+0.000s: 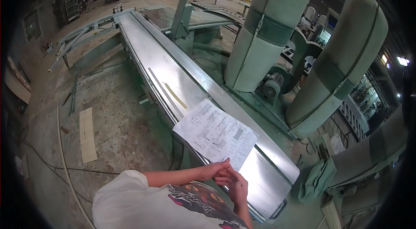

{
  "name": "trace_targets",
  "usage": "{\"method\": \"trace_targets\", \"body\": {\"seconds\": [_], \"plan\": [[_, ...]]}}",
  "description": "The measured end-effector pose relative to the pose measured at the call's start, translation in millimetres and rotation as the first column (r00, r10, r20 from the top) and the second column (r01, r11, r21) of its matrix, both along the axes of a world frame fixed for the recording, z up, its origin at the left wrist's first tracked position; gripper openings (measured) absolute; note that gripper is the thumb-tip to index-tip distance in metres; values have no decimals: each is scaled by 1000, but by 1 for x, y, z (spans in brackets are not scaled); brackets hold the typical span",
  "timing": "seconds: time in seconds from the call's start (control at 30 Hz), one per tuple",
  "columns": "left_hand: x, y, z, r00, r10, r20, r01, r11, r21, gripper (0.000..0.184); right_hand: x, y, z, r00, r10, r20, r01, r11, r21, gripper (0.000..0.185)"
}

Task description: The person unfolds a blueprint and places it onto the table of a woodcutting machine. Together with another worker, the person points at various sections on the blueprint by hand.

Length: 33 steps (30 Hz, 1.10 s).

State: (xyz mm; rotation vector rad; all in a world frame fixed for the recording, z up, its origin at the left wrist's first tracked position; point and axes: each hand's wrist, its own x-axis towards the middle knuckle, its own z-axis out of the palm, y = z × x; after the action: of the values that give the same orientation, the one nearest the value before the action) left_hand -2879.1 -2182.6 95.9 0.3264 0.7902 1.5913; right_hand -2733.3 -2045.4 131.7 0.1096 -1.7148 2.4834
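Directly in front of my body, my left hand (213,170) and my right hand (237,187) meet, their fingers bent and pressed together. Whatever may lie between the fingers is hidden. Just beyond them is a printed paper sheet with drawings (216,131), lying flat on the long metal sliding table (149,49) of a saw. The hands overlap the sheet's near edge in view; whether they touch it I cannot tell. A thin yellowish strip (175,95) rests on the metal past the sheet, beside a narrow grey strip (160,84).
Two tall dust-collector bags (266,29) and a motor (272,85) stand to the right. Wooden boards (88,136) and cables (86,169) lie on the dusty floor at left. A metal outrigger frame (82,36) extends from the table's far end.
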Motion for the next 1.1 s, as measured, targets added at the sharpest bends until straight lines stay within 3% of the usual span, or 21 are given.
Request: {"method": "trace_targets", "body": {"seconds": [0.07,0.17,0.2,0.27,0.3,0.37,0.43,0.47,0.53,0.57,0.73,0.8,0.9,1.0,1.1], "plan": [[-2,-8,-5,999,-34,11,34,999,-10,69,-2,-12,-1,991,-94,91,98,994,-39,75],[1,-15,-4,999,4,-32,-6,998,-57,70,2,-26,-6,985,-156,74,157,988,-4,76],[0,-19,-6,999,-30,-33,28,997,-65,70,3,-29,-10,979,-189,75,190,982,-12,76],[0,-24,-14,993,-106,-52,105,994,-23,70,14,-30,-21,995,-90,43,93,992,-80,70],[4,-26,-22,976,-213,-49,212,977,-30,70,21,-35,-21,979,-197,46,200,976,-87,70],[9,-30,-43,990,-95,-107,88,994,-61,72,28,-42,-18,984,-144,102,148,989,-31,63],[14,-32,-43,991,-128,-49,122,986,-110,76,38,-52,-22,982,-176,63,182,978,-100,55],[16,-31,-50,964,-259,-56,250,959,-130,76,42,-56,-23,951,-303,58,308,944,-120,55],[20,-29,-61,990,-136,-36,126,971,-201,80,53,-63,-25,960,-274,56,275,961,-11,50],[23,-22,-63,987,-161,-8,158,975,-154,81,58,-65,-22,930,-363,59,365,931,-28,50],[53,-2,-56,942,-328,75,336,925,-175,80,100,-71,-5,898,-429,97,435,899,-50,49],[76,12,-34,948,-318,5,314,934,-168,80,117,-70,-1,867,-492,79,497,865,-69,48],[94,29,-36,889,-455,57,458,883,-106,81,146,-74,2,797,-603,32,603,795,-66,46],[127,44,-1,840,-539,-61,527,838,-142,81,180,-73,9,753,-658,9,656,750,-88,44],[156,65,7,750,-660,-45,654,750,-97,79,222,-69,17,699,-715,4,715,698,-36,42]]}}
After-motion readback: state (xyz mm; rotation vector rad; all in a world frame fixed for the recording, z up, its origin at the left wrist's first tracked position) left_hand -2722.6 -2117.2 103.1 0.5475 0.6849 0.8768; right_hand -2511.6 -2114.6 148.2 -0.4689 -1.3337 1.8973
